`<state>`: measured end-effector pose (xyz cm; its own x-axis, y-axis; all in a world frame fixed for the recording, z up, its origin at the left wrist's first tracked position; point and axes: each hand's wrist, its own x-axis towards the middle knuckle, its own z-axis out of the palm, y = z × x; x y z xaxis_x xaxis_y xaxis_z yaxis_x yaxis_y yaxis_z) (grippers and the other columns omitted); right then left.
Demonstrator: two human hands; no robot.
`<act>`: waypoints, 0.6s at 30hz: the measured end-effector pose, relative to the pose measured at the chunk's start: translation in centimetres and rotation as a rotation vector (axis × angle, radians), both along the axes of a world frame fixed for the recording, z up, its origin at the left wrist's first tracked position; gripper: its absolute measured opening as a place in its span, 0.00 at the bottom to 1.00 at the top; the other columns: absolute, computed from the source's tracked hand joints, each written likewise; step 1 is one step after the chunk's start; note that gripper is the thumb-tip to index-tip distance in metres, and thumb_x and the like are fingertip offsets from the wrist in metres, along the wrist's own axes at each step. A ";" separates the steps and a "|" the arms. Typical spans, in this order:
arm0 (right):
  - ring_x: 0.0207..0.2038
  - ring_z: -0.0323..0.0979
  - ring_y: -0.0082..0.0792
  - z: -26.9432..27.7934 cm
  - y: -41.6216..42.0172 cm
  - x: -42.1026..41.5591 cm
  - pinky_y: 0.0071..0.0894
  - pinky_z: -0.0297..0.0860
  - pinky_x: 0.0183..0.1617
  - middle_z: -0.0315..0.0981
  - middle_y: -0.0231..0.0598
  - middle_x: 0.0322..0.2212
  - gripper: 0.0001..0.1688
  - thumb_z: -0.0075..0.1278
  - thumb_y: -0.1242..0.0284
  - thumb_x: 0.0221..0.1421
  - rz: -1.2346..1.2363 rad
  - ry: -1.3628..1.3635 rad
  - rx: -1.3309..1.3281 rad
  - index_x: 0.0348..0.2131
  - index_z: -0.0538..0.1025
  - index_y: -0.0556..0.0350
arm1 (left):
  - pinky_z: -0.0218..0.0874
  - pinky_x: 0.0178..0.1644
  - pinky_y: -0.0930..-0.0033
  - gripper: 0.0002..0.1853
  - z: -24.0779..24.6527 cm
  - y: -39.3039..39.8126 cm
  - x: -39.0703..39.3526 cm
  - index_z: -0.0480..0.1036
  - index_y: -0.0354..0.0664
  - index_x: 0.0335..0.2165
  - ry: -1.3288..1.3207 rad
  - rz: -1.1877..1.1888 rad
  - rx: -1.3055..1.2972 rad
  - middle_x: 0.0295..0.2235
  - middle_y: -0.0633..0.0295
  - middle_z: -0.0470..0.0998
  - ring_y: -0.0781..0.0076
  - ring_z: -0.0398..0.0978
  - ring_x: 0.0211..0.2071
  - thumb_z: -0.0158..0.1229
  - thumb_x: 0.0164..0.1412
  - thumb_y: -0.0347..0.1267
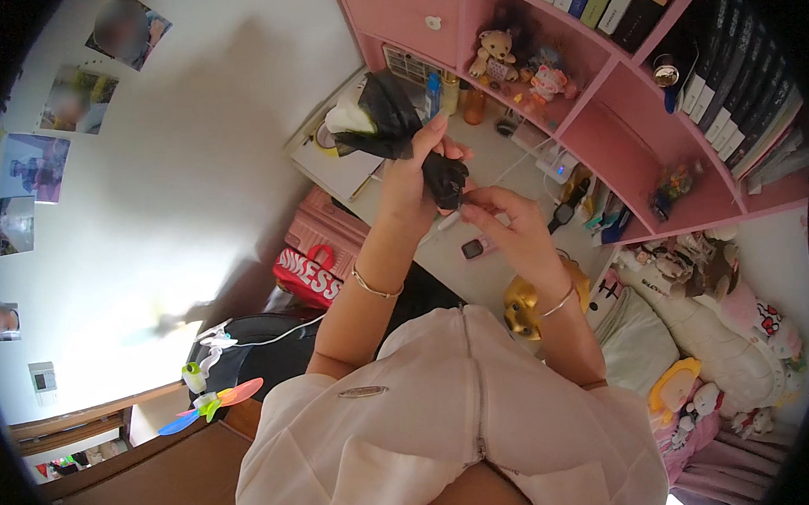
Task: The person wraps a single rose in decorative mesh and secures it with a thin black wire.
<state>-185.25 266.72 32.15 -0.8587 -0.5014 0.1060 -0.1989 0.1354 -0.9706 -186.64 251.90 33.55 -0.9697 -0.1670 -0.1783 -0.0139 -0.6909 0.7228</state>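
Note:
My left hand (414,170) is closed around the gathered middle of a small bundle in thin black wrapping (387,116). White material (351,121) shows at the bundle's flared upper end, and the crumpled black lower end (446,180) sticks out below my fingers. With thumb and forefinger, my right hand (509,223) pinches at the tip of that lower end. Whether the pinch is on the wrapping itself or on something thin at its tip is hard to tell. Beneath the hands lies a pale desk (461,277), with a small pink device with a dark screen (474,249) on it.
A pink shelf unit (614,70) with books and plush toys stands behind the desk. Bottles (474,106), a roll of tape (325,139), cables and a black watch (567,211) lie about the desktop. A gold figurine (523,308) is near my right forearm. A pink suitcase (324,222) stands at the left.

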 end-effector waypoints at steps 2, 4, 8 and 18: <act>0.27 0.68 0.23 -0.3 -0.1 0.3 0.18 0.64 0.32 0.71 0.34 0.26 0.09 0.46 0.76 0.52 0.006 -0.050 -0.047 0.32 0.73 0.63 | 0.60 0.17 0.72 0.19 0.0 0.1 0.1 0.65 0.41 0.16 0.005 -0.004 0.003 0.19 0.59 0.70 0.72 0.69 0.18 0.60 0.47 0.43; 0.25 0.68 0.21 -1.1 -0.2 0.4 0.17 0.64 0.29 0.71 0.34 0.23 0.08 0.45 0.77 0.52 -0.032 -0.023 -0.103 0.32 0.73 0.65 | 0.60 0.16 0.72 0.18 -0.1 -0.1 0.2 0.66 0.41 0.16 0.020 -0.056 0.019 0.18 0.61 0.69 0.72 0.71 0.21 0.60 0.47 0.43; 0.22 0.66 0.19 -1.9 0.0 0.6 0.17 0.63 0.27 0.69 0.33 0.19 0.09 0.44 0.77 0.53 -0.133 -0.134 -0.135 0.33 0.73 0.65 | 0.63 0.36 0.66 0.12 0.2 -0.5 0.6 0.65 0.42 0.22 0.008 -0.110 0.044 0.20 0.65 0.67 0.67 0.70 0.29 0.58 0.49 0.37; 0.20 0.62 0.14 -5.0 -0.4 1.1 0.14 0.59 0.22 0.67 0.29 0.18 0.11 0.42 0.78 0.54 -0.208 -0.040 -0.222 0.37 0.73 0.63 | 0.64 0.34 0.68 0.14 0.9 0.1 0.8 0.66 0.40 0.31 0.106 0.045 -0.007 0.24 0.64 0.70 0.70 0.70 0.27 0.62 0.45 0.31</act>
<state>-184.11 266.28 27.12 -0.9461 -0.2832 0.1572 -0.1500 -0.0470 -0.9876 -185.79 252.04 34.46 -0.9745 -0.2119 -0.0743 0.0937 -0.6843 0.7232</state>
